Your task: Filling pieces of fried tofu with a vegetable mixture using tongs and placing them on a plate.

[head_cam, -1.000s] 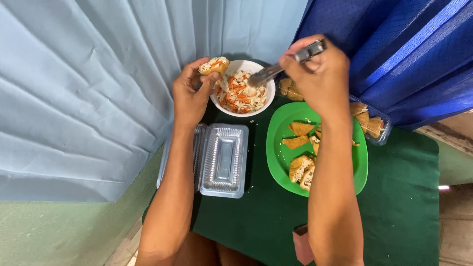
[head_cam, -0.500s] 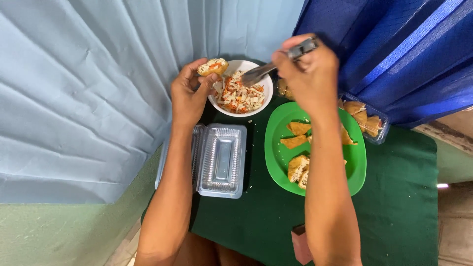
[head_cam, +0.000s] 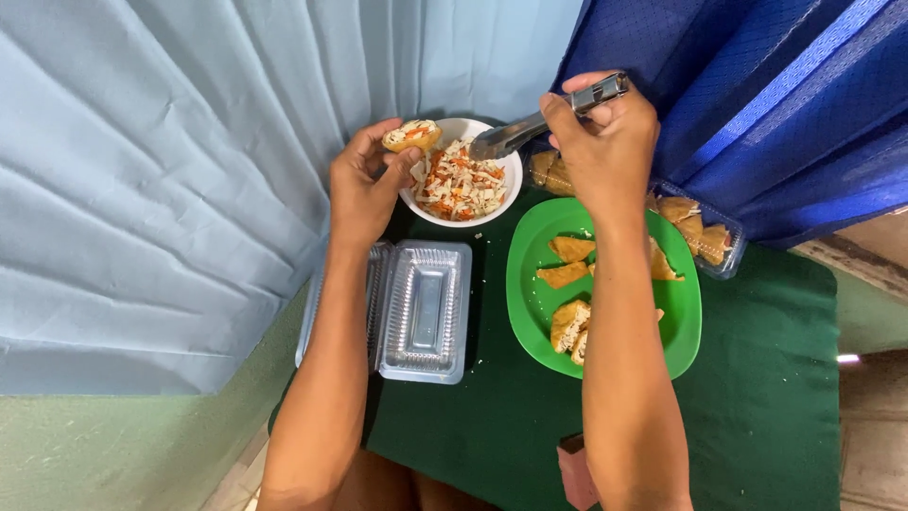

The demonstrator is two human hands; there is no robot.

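Two hands work over a white bowl (head_cam: 461, 180) of shredded salad: left hand (head_cam: 364, 189) cradling a split pastry (head_cam: 412, 135) upright for stuffing, right hand (head_cam: 601, 132) squeezing metal tongs (head_cam: 549, 116).

One white bowl (head_cam: 461, 210), one green plate (head_cam: 530, 284), two clear containers (head_cam: 423, 310), one tongs (head_cam: 549, 118)

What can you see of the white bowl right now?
The white bowl is round, smooth and glossy, perhaps ceramic or plastic. It stands upright on the green tablecloth, beside the green plate. It holds a shredded white and orange salad. The left hand, holding a filled pastry, rests against its rim; metal tongs in the right hand dip over it.
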